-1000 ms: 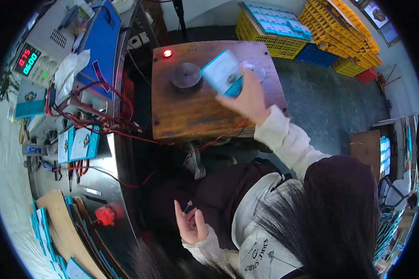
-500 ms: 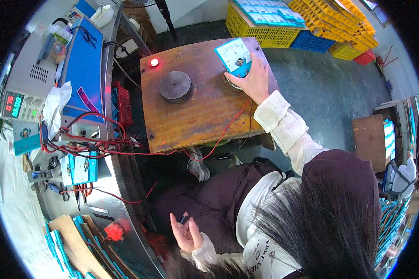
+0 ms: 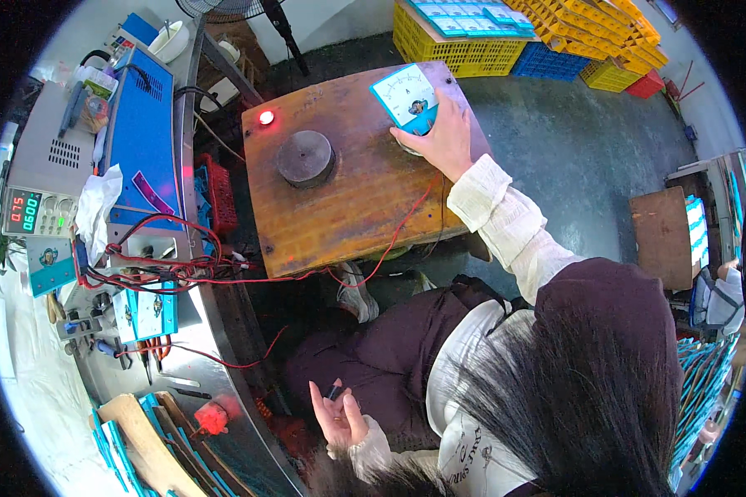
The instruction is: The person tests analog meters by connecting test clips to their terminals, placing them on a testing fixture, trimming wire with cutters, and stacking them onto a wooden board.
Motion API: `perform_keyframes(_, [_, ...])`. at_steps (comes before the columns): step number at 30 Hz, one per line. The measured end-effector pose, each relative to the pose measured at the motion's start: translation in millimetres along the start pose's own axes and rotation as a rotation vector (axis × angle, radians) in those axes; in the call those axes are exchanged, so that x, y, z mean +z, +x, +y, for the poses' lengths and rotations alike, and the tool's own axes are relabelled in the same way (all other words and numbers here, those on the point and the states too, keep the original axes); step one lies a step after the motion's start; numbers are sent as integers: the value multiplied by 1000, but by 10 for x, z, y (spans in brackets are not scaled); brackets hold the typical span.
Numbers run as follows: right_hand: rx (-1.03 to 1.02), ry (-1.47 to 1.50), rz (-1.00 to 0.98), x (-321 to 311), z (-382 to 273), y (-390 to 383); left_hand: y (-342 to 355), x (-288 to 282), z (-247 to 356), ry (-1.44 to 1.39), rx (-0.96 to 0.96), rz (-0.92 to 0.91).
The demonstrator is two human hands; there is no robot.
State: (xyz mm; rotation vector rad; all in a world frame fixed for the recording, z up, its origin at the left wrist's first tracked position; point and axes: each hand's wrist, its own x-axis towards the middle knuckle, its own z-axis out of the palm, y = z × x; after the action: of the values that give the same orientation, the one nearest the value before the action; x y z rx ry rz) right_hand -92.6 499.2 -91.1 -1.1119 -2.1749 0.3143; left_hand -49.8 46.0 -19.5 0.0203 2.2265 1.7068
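Observation:
My right hand (image 3: 441, 139) grips a panel meter (image 3: 408, 93) by its lower edge, at the far right of a wooden board (image 3: 348, 215). The meter has a white dial and a turquoise lower part, and its face points up. Under my fingers is a pale round edge, mostly hidden. A dark round block (image 3: 305, 157) stands to the left of the meter on the same board. My left hand (image 3: 337, 418) is low over my lap, palm up, with a small black rod (image 3: 334, 388) between its curled fingers. I cannot make out the rod's kind.
A red lamp (image 3: 266, 118) glows on the board's left corner. Red and black wires (image 3: 215, 265) run from the left bench onto the board. A power supply (image 3: 37, 211), more meters (image 3: 151, 313) and stacked panels (image 3: 145, 435) fill the left bench. Yellow crates (image 3: 464, 54) stand behind.
The whole view has shifted slightly. Both hands keep their hold, and the panel meter stays in nearly the same place on the board.

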Motion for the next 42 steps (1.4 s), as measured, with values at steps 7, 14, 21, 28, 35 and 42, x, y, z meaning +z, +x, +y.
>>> perform_keyframes(7, [8,-10,29,-86,47,35,9,87,34,-11,-11,-4])
perform_keyframes(14, [-29,-14,28,7,-72,-12,-38,41,65,20,-57,45])
perform_keyframes(21, [-54,-33,37,12,-55,0,-58,42,14,-9,-1,78])
perform_keyframes(28, [-23,5,18,-29,7,52,-29,-8,-110,19,-26,77])
perform_keyframes(35, [3,-1,1,-67,-22,14,-146,-150,-191,44,41,174])
perform_keyframes(42, [-530,575,-115,-376,-1315,-881,-373,-104,339,-56,-38,364])
